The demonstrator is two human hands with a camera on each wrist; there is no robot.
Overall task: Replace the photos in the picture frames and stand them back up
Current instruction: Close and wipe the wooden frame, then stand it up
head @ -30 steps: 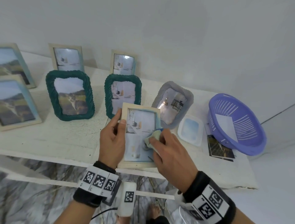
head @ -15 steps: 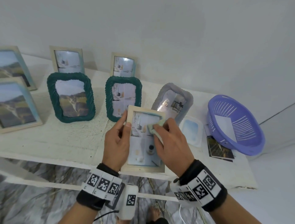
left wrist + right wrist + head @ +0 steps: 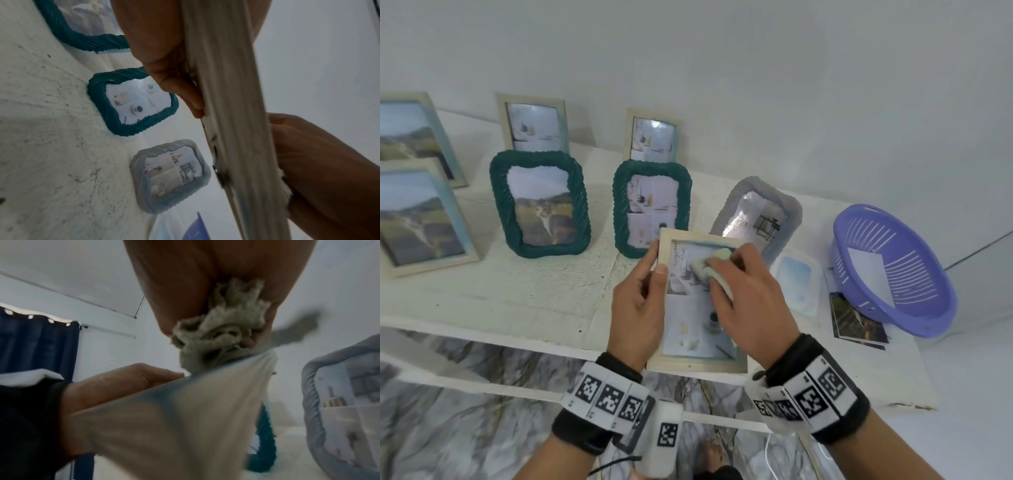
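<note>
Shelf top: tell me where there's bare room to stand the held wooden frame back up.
On the shelf, the bare front strip before the left teal frame and beside the big landscape frame is free. Crowded: the right end, with the grey frame, the clear plastic piece, loose photos and purple basket.

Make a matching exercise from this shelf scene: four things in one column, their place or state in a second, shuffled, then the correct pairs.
Things:
1. cloth
2. pale wooden frame
3. purple basket
4. grey frame

Places or states:
A. leans back on the shelf behind the hands
B. gripped by its left edge in the left hand
C. sits at the right end of the shelf with a white sheet inside
D. bunched under the right hand, pressed on glass

Pairs: 1-D, 2-B, 3-C, 4-A
</note>
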